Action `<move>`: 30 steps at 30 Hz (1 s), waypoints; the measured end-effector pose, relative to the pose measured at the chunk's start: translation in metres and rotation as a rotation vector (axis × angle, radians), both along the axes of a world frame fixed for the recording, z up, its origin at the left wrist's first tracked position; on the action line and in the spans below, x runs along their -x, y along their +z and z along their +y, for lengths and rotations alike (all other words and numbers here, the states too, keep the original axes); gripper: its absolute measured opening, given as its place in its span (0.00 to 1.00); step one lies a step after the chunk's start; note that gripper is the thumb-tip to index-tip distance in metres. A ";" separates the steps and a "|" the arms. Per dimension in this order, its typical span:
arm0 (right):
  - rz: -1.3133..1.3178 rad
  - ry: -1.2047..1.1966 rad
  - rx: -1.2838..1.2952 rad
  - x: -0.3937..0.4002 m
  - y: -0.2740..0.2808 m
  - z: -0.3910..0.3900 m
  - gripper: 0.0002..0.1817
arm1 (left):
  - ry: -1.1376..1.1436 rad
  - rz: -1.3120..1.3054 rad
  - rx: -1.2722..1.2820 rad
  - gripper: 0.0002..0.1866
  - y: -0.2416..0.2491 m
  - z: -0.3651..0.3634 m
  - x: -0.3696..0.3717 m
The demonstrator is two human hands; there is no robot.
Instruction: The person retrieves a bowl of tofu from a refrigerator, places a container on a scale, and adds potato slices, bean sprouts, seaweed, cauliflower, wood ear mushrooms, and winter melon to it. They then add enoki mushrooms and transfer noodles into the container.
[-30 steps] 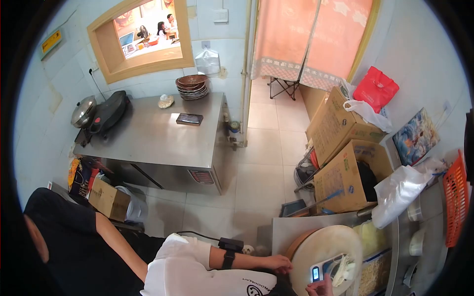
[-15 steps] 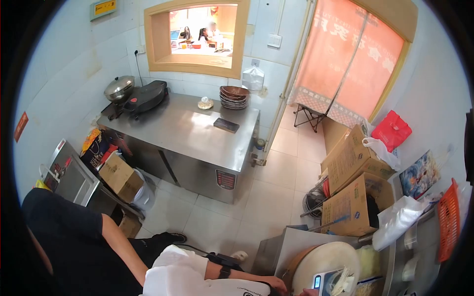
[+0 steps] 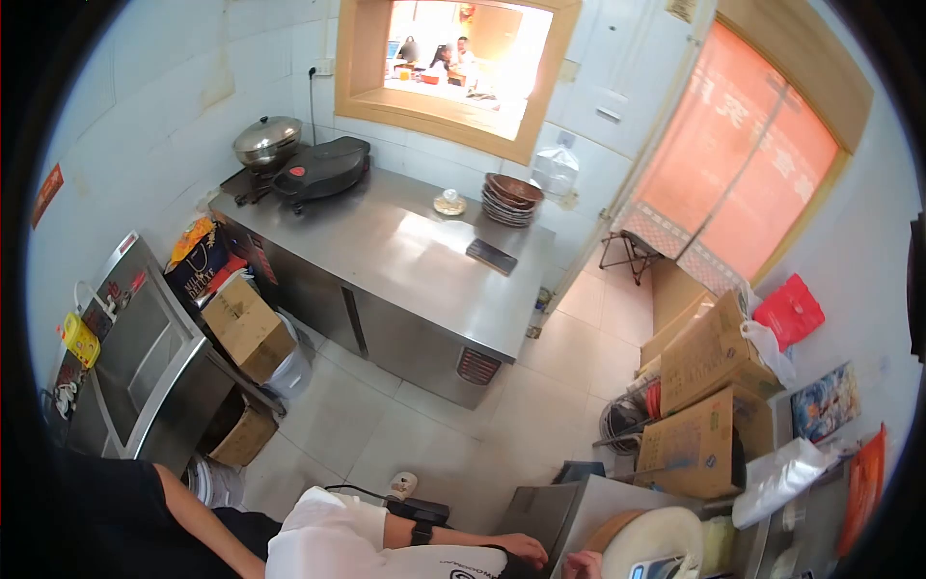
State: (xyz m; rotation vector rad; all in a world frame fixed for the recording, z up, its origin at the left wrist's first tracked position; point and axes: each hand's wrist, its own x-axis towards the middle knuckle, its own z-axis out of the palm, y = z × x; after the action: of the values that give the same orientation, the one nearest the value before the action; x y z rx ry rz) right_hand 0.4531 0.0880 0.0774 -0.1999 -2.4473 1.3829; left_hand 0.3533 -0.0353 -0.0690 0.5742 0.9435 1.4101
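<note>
At the bottom edge, my left hand (image 3: 526, 548), below a black wristband, is beside the steel counter's edge; its fingertips are hidden. Just right of it, my right hand (image 3: 582, 565) has curled fingers, cut off by the frame; what they hold, if anything, is too small to tell. Beside it is a round pale board (image 3: 656, 536) with a small digital scale (image 3: 658, 567) on it. Pale strips (image 3: 691, 562) lie at the scale's right side, partly cut off.
A co-worker's black sleeve (image 3: 116, 492) and bare arm are at lower left. Ahead stands a steel counter (image 3: 405, 261) with a black electric pan (image 3: 323, 169), stacked bowls (image 3: 511, 200) and a dark phone-like slab (image 3: 492, 256). Cardboard boxes (image 3: 687, 446) stand at right, a sink unit (image 3: 159, 372) at left.
The view has turned, so the room appears farther right. My right hand has moved left, away from the scale. The co-worker's black shoe has left the view; the sink unit shows more.
</note>
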 end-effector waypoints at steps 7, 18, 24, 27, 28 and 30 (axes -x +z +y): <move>-0.212 0.107 0.198 0.112 0.014 -0.097 0.06 | 0.316 -0.065 0.270 0.19 0.031 -0.146 0.101; -0.175 0.279 0.069 0.190 0.011 -0.147 0.04 | 0.480 -0.199 0.342 0.18 -0.018 -0.218 0.128; -0.327 0.374 0.082 0.199 -0.030 -0.125 0.08 | 0.604 -0.295 0.344 0.19 0.003 -0.232 0.137; -0.383 0.341 0.003 0.200 -0.033 -0.135 0.06 | 0.775 -0.233 0.401 0.17 0.013 -0.253 0.146; -0.401 0.336 0.017 0.196 -0.046 -0.135 0.06 | 0.868 -0.247 0.396 0.16 0.021 -0.261 0.156; -0.554 0.339 0.354 0.201 -0.065 -0.146 0.05 | 0.933 -0.252 0.411 0.16 0.040 -0.277 0.165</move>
State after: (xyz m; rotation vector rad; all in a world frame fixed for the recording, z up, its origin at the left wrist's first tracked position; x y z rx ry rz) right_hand 0.2522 -0.0576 0.0120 -0.2915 -2.7332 2.1542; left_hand 0.1883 -0.3120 -0.0288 -0.4195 1.3182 1.9528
